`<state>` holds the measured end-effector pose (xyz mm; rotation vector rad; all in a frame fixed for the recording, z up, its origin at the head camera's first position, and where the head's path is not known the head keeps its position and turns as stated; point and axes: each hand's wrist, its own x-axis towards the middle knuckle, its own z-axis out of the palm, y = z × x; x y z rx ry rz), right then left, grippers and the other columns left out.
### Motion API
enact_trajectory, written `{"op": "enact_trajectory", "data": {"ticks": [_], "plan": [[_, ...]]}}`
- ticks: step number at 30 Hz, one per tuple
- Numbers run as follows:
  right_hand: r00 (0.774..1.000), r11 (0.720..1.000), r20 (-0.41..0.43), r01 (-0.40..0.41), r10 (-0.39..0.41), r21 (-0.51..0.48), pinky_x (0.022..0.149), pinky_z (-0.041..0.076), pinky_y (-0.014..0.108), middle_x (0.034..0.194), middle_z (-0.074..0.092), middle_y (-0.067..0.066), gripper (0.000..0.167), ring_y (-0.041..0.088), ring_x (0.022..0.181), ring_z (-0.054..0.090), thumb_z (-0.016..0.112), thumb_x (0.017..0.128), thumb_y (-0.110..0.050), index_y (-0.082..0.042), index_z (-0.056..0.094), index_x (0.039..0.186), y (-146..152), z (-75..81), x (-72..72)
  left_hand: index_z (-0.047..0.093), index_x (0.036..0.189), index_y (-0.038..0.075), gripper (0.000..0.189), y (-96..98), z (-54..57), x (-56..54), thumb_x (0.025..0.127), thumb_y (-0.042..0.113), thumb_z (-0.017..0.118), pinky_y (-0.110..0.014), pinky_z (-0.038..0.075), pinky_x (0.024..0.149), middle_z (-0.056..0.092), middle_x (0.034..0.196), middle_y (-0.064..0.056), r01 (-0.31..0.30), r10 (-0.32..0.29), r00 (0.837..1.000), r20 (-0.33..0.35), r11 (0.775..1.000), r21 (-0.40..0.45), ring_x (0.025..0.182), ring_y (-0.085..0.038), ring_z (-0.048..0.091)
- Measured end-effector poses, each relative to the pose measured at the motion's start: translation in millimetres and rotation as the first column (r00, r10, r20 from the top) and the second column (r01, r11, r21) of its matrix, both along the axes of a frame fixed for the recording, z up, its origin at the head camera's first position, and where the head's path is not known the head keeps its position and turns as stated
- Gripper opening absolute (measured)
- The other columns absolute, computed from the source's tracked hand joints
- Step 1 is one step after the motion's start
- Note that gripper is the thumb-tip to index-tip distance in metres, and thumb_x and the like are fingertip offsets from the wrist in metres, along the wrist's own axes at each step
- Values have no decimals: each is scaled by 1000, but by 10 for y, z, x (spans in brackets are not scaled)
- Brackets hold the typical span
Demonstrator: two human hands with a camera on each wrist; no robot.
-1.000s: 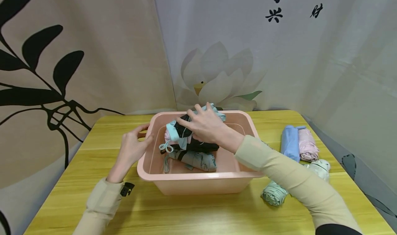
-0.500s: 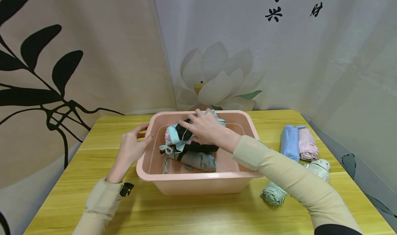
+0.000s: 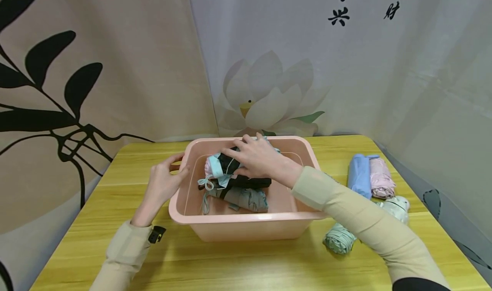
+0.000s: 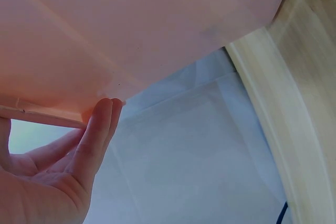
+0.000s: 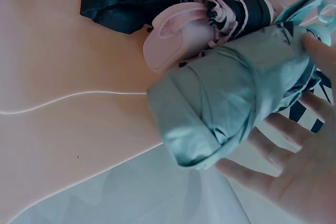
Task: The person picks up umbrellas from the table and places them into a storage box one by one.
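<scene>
My left hand (image 3: pixel 163 182) pinches the left rim of a pink plastic basin (image 3: pixel 250 227); in the left wrist view its fingers lie against the basin's outer wall (image 4: pixel 136 30). Inside the basin, my right hand (image 3: pixel 253 158) holds a light blue folded umbrella (image 5: pixel 210 100), thumb near its cord end and fingers along its far side. Just under it lie a black umbrella (image 3: pixel 250 182) and a black-and-pink one with a pink handle (image 5: pixel 176 32). A grey-green folded umbrella (image 3: pixel 247 200) rests at the front of the basin floor.
Right of the basin on the wooden table (image 3: pixel 250 267) lie a blue folded umbrella (image 3: pixel 359 176), a pale pink one (image 3: pixel 381 178), a white one (image 3: pixel 397 208) and a green roll (image 3: pixel 340 240). A printed curtain (image 3: pixel 153 69) hangs behind the table.
The light blue umbrella and my right hand have come down slightly onto the pile, and its strap end has shifted. My left hand has stayed on the rim.
</scene>
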<state>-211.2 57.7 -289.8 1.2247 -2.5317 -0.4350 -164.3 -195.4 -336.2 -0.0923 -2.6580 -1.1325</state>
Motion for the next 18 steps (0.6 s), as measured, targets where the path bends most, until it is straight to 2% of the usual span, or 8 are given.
{"op": "enact_trajectory", "data": {"ticks": [6, 10, 14, 18], "plan": [[999, 1000, 33, 11, -11, -23, 91, 48, 53, 136, 51, 6, 63, 28, 112, 55, 56, 88, -55, -30, 40, 144, 49, 35, 28, 56, 129, -2, 43, -1, -6, 1, 90, 15, 60, -47, 58, 76, 60, 123, -28, -4, 4, 1000, 1, 1000, -4, 102, -40, 66], [1000, 997, 16, -3, 4, -72, 91, 48, 50, 130, 55, 4, 62, 27, 111, 55, 58, 88, -55, -30, 42, 142, 122, 79, 46, 57, 128, -2, 43, -3, -7, -1, 89, 15, 60, -48, 58, 76, 61, 122, -29, -10, 10, 1000, -1, 1000, -8, 102, -40, 66], [1000, 992, -8, -30, 30, -125, 89, 48, 47, 125, 58, 2, 62, 26, 108, 55, 61, 86, -53, -28, 45, 140, 203, 165, 71, 57, 128, -2, 42, -3, -10, -6, 89, 15, 60, -48, 58, 76, 61, 122, -29, -14, 14, 1000, -2, 1000, -12, 101, -40, 66], [999, 987, 4, -34, 35, -156, 98, 44, 52, 127, 58, 1, 61, 27, 114, 54, 62, 87, -50, -27, 45, 141, 281, 289, 105, 57, 128, -1, 42, -3, -15, -12, 89, 15, 60, -47, 58, 76, 61, 122, -29, -15, 15, 1000, -5, 1000, -10, 101, -40, 67]]}}
